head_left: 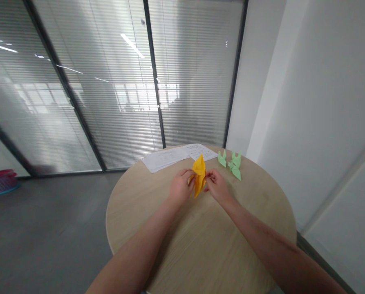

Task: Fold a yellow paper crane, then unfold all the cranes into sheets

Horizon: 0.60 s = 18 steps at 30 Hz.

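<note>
- Grip of the left hand (180, 188): closed on the left side of a yellow folded paper (200, 173), near the centre of the frame, just below mid-height.
- Grip of the right hand (218, 185): pinched at the right edge of the same yellow paper, so that both hands hold it at once, one on either side.
- Yellow folded paper: held upright between the two hands, over the far half of a round wooden worktop (200, 249). One point rises above the fingers, another reaches down below them; finer creases are too small to make out.
- Right of the paper, just beyond the right hand: a small group of light green folded papers (236, 173) on the worktop, with pointed tips. One green piece (222, 159) sits slightly apart on the group's left.
- Behind the hands, at the worktop's far edge: white sheets (164, 158), overlapping; the one on the right bears dark print, too small to read.
- Lower left and lower right of the frame: two bare forearms (148, 241) reaching inward over the worktop.
- Far left, below mid-height: a red and blue basket (0, 182) on the grey floor (62, 228).
- Upper left to upper centre: glass panels with blinds (121, 122) in dark frames.
- Right side: a white wall (323, 102).
</note>
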Available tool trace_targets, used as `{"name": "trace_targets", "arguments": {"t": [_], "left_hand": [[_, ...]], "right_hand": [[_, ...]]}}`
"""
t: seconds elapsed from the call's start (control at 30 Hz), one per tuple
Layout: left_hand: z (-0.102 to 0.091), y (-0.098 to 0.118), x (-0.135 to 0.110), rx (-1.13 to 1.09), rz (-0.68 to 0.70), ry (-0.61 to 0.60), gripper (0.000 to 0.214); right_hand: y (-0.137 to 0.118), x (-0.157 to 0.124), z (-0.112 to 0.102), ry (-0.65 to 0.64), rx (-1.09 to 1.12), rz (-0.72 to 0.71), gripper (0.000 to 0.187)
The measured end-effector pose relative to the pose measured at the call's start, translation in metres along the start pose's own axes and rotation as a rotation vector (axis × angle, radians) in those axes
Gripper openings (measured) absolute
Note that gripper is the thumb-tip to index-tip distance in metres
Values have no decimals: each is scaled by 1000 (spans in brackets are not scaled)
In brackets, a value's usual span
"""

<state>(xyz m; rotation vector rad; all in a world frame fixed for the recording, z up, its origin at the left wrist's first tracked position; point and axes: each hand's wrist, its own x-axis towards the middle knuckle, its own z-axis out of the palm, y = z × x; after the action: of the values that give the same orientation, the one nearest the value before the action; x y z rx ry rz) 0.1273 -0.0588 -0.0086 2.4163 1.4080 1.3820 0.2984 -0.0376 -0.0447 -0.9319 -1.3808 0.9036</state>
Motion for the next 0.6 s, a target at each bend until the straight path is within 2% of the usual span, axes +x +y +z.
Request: {"name": "trace_targets", "arguments": {"t": [0.1,0.27,0.6], "left_hand": [[-3,1,0,82,-33,4,10],[-4,1,-1,189,-41,-37,14],[1,-1,-1,164,-128,-46,14]], "right_hand": [[0,-1,1,-17,19,-16,10],[-2,-5,4,-57,22,-39,10],[-6,-8,3,-102,-49,-47,14]]}}
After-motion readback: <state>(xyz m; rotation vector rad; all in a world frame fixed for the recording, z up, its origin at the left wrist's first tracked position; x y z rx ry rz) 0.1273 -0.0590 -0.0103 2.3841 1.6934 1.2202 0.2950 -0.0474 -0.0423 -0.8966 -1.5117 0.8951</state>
